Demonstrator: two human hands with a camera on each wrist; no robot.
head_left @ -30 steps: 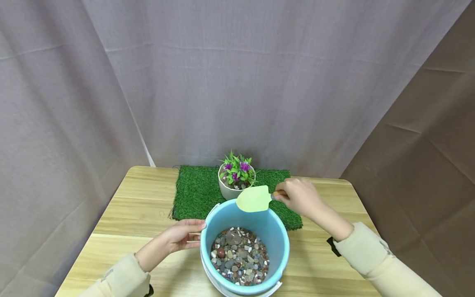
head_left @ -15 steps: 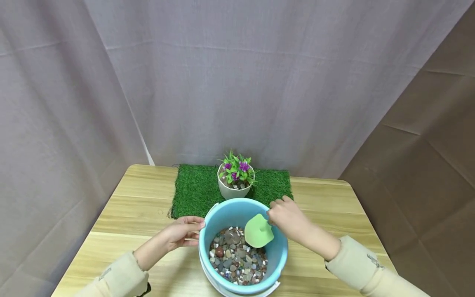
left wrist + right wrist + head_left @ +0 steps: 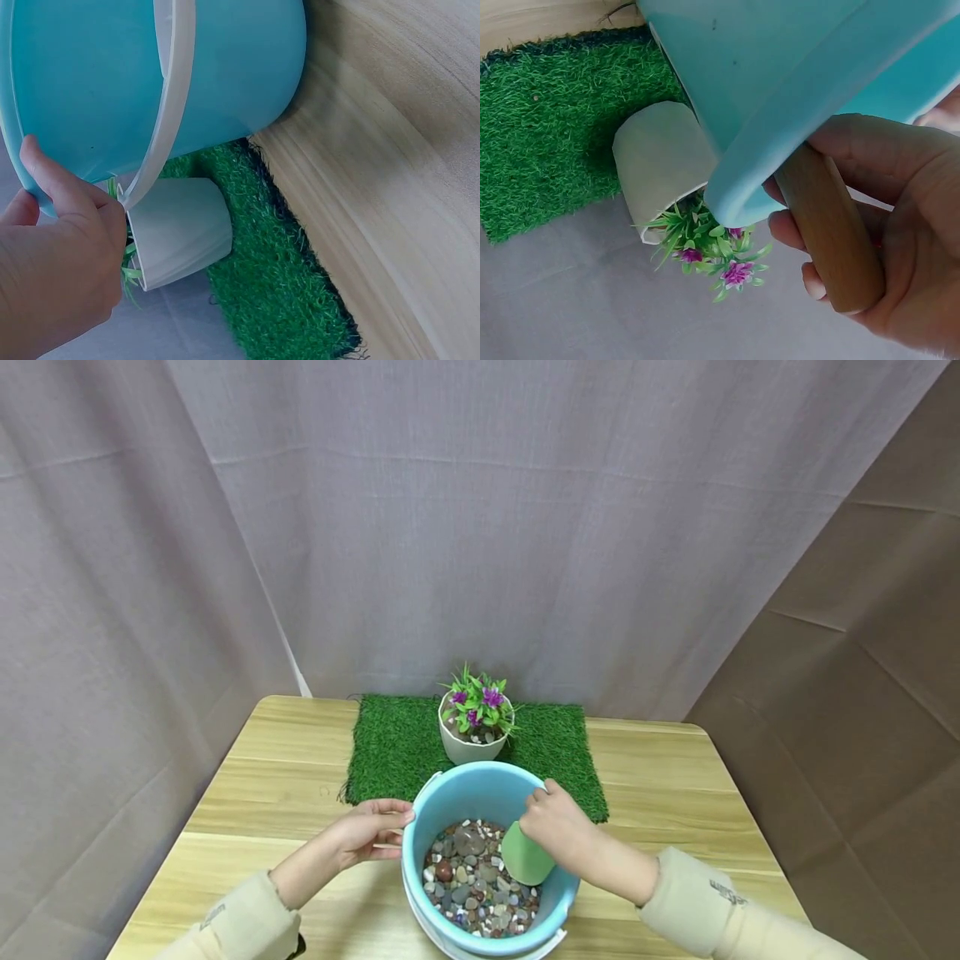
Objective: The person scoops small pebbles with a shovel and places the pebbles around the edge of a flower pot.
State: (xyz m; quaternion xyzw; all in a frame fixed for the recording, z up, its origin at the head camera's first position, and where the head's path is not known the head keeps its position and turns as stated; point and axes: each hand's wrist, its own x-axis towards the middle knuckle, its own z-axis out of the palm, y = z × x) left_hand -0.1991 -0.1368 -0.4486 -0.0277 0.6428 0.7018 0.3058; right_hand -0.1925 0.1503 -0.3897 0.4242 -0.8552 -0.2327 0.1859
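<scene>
A person in pale sleeves works over a light blue bucket at the lower centre of the frame, and we see both hands engaged. At the lower left, the left hand pinches the bucket's rim, its lower fingers spread loosely along the outside. In the left wrist view, one finger lies along the outer wall, with the end of a white carrying handle just beside the hand.

To the right of centre, the right hand is closed around a green trowel; in the right wrist view we see the fingers curled about its wooden grip, close to the rim. The trowel's blade points down inside the bucket, at the right side of mixed stones that cover the bottom. We cannot tell whether its edge touches them.

Just behind the bucket, at the centre of the frame, a white pot of purple flowers stands on a green turf mat. The mat lies on a wooden bench, and grey cloth hangs across the upper frame.
</scene>
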